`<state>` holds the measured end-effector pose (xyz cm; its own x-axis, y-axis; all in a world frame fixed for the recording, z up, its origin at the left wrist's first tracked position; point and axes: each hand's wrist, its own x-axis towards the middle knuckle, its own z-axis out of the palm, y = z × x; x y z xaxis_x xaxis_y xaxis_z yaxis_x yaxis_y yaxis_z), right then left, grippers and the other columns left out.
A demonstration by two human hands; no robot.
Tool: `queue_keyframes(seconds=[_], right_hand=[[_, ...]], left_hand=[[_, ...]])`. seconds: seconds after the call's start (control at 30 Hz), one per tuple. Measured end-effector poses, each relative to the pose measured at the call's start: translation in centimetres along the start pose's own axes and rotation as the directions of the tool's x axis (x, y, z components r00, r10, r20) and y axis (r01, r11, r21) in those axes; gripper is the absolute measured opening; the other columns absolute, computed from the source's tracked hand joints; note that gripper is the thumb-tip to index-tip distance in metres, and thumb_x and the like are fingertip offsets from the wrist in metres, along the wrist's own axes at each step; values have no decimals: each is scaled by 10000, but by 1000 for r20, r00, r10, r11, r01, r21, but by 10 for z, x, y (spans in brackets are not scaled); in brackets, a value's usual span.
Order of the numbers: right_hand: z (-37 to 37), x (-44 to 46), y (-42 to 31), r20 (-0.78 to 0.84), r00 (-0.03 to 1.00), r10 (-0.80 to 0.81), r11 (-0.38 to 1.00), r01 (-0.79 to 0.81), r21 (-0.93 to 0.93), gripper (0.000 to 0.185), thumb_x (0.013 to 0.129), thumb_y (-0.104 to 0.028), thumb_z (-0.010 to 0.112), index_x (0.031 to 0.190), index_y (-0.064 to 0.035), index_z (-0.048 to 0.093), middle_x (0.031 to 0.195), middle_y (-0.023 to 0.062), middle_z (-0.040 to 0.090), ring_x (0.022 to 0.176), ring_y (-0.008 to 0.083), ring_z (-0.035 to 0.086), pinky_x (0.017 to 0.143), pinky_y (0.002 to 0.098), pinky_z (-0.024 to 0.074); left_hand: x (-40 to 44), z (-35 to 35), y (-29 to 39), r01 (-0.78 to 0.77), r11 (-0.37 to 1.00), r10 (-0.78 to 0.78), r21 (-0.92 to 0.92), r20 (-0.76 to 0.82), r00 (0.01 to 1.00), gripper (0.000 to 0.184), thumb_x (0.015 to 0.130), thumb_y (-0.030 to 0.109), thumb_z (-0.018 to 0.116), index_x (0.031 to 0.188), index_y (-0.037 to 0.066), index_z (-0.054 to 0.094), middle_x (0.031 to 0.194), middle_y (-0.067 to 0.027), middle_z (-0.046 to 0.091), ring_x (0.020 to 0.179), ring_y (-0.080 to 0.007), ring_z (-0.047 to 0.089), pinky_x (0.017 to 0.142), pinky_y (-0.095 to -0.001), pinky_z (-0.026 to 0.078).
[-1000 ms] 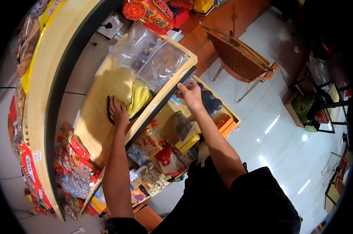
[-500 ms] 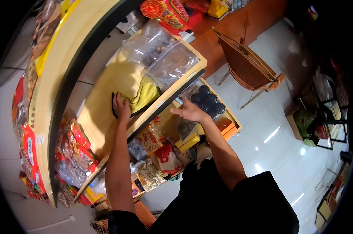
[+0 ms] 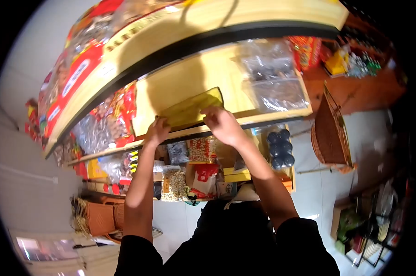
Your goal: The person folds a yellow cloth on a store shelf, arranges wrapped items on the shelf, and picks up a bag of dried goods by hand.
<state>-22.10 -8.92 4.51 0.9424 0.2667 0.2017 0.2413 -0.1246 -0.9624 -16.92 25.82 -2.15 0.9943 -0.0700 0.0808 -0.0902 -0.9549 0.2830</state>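
A yellow-green cloth [image 3: 192, 106] with a dark border lies spread on the wooden shelf [image 3: 171, 83], close to its front edge. At the cloth's left near corner, my left hand [image 3: 158, 132] is closed with its fingertips on the fabric. My right hand [image 3: 221, 125] pinches the cloth's near side farther right. Slight blur softens the fingertips of both hands.
Clear bags of dark dried goods [image 3: 274, 73] sit at the shelf's right end, red snack packs [image 3: 118, 115] at its left. Below is a tier with bagged goods [image 3: 203, 178] and black-lidded jars [image 3: 280, 149]. An upper shelf edge [image 3: 194, 41] overhangs; a wicker chair [image 3: 327, 133] stands right.
My view has turned and the shelf now runs more level. The bunched cloth is spread flatter, and my right hand has come from beyond the shelf's edge onto it.
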Motion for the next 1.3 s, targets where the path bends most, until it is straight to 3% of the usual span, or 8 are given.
queue_keyframes(seconds=[0.07, 0.23, 0.3, 0.47, 0.77, 0.9, 1.17, 1.3], right_hand=[[20, 33, 19, -38, 982, -182, 972, 174, -155, 227, 865, -145, 600, 1065, -57, 659, 973, 209, 675, 928, 339, 659, 796, 427, 519], [56, 85, 66, 208, 976, 70, 827, 59, -559, 253, 879, -186, 542, 1084, -97, 662, 1276, 136, 589, 1234, 292, 520, 1026, 402, 430], [66, 85, 62, 149, 987, 66, 807, 36, -590, 249, 883, -173, 533, 1082, -66, 638, 1218, 173, 587, 1190, 320, 536, 1017, 423, 429], [74, 76, 61, 102, 995, 19, 702, 59, -710, 300, 878, -167, 546, 1159, -65, 572, 1200, 205, 571, 1159, 371, 546, 991, 449, 451], [95, 90, 50, 84, 940, 330, 564, -125, -816, 507, 840, -233, 594, 1288, -53, 439, 1177, 241, 609, 1105, 389, 597, 938, 456, 496], [120, 103, 34, 50, 884, 465, 390, -154, -908, 576, 853, -284, 567, 1324, -4, 390, 1144, 274, 628, 1071, 399, 620, 928, 458, 497], [134, 112, 37, -40, 859, 511, 244, -189, -951, 611, 847, -293, 551, 1328, 26, 350, 1131, 291, 635, 1051, 429, 625, 919, 468, 500], [133, 113, 47, -84, 868, 489, 219, -215, -952, 616, 835, -306, 562, 1330, -2, 356, 1127, 288, 639, 1077, 417, 616, 934, 466, 490]], left_hand=[[-14, -8, -7, 105, 992, -109, 72, 64, 992, 530, 853, 293, 621, 1334, 91, 527, 1447, -181, 452, 1347, -354, 410, 1122, -395, 338], [-25, -13, -11, 211, 970, -207, -121, 43, 977, 534, 852, 235, 598, 1346, 46, 523, 1447, -238, 422, 1376, -375, 367, 1128, -391, 319], [-24, -15, -21, 255, 948, -234, -189, 126, 964, 622, 848, 243, 572, 1437, 86, 448, 1556, -267, 233, 1439, -391, 261, 1156, -407, 264], [-9, -11, -50, 191, 958, -138, -214, 238, 961, 698, 859, 260, 572, 1507, 140, 343, 1593, -243, 141, 1431, -367, 293, 1109, -405, 346], [8, -44, -51, -33, 999, 30, 19, 125, 992, 604, 897, 274, 543, 1481, 214, 399, 1603, -100, 200, 1453, -292, 260, 1177, -401, 246], [2, -38, -54, 47, 987, -35, -157, 80, 996, 619, 863, 152, 518, 1470, 204, 411, 1604, -81, 189, 1458, -299, 239, 1185, -531, 151], [-3, -23, -67, -57, 935, 17, -350, -117, 993, 678, 747, 28, 534, 1416, 110, 463, 1553, -122, 279, 1419, -376, 281, 1148, -560, 241], [-5, -26, -69, 19, 863, -26, -505, -8, 1000, 723, 711, -46, 527, 1414, 119, 476, 1569, -87, 259, 1440, -361, 239, 1169, -524, 200]])
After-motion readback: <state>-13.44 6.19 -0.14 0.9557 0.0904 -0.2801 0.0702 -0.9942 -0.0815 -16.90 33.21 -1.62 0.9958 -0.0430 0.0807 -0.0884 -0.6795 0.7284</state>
